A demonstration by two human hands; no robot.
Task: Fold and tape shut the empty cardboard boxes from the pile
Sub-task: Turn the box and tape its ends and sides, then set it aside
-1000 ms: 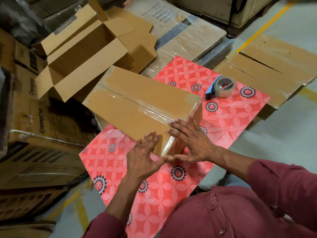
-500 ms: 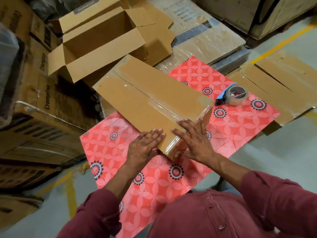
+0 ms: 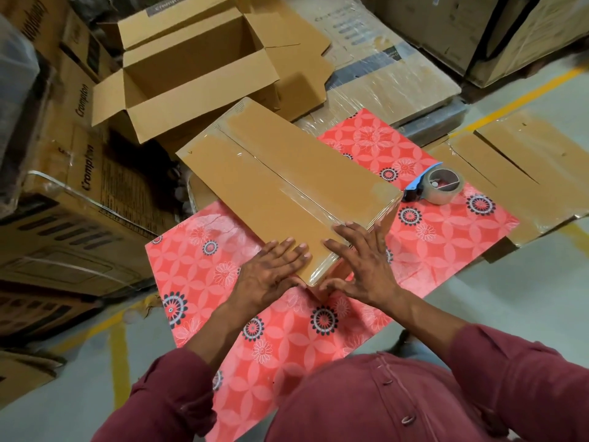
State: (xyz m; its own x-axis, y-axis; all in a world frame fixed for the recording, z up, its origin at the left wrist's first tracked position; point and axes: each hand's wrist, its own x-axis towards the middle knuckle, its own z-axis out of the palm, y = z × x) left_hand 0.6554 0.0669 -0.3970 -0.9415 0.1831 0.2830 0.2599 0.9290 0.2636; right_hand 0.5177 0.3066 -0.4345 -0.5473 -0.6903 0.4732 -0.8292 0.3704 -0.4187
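The closed cardboard box [image 3: 287, 189] lay on the red floral mat [image 3: 287, 339], its top flaps folded shut and a strip of clear tape [image 3: 296, 193] running along the centre seam and over the near end. The left hand [image 3: 271, 272] lay flat on the top at the near corner, fingers straight and grasping nothing; the right hand [image 3: 363, 266] pressed with spread, straight fingers over the taped end, thumb low on the end face. The step in hand looked like smoothing the tape down at that corner, so this box seemed nearly sealed. The next move probably called for setting it aside and taking the open box [image 3: 197, 68] just behind, then reaching for the tape dispenser [image 3: 439, 186] resting on the mat to the right.
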